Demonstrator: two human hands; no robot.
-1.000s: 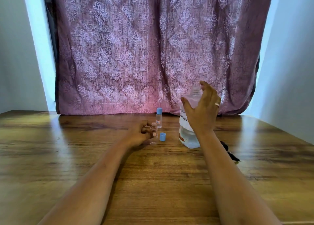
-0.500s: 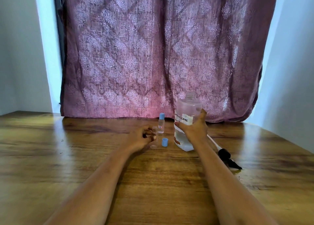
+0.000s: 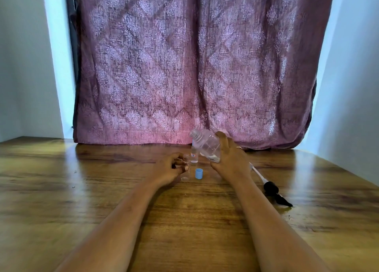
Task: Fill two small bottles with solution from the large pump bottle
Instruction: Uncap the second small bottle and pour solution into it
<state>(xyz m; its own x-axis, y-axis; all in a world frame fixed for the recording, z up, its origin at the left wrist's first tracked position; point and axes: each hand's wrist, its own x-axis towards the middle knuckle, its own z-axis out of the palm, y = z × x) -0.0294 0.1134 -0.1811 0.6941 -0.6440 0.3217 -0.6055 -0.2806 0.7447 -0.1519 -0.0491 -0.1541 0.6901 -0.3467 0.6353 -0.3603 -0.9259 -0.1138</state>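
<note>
We judge the task to be at its 1st pour, with nothing filled yet as far as we can see. The right hand [image 3: 229, 158] is wrapped round the large bottle [image 3: 207, 145], which is lifted off the table [image 3: 82, 189] and tilted, its bare threaded neck pointing up and to the left; the pump head [image 3: 271, 189], with its white tube, lies on the table well to the right, so the unscrewing is done. The left hand [image 3: 172, 167] pinches the open small bottle [image 3: 185, 158] between thumb and fingers and holds it upright on the table; the blue cap [image 3: 199, 173] stands just beside it, so that bottle is ready to be filled. The large bottle's neck sits above and slightly right of the small bottle's mouth, not over it; we see no stream, and the small bottle looks empty, though it is clear and tiny and we cannot be sure. The second small bottle [image 3: 194, 156] stands just behind, its top hidden by the large bottle; we cannot tell whether it is capped or how full it is. Left to do, in our view: tip further and fill bottle 1; cap it; then fill bottle 2.
</note>
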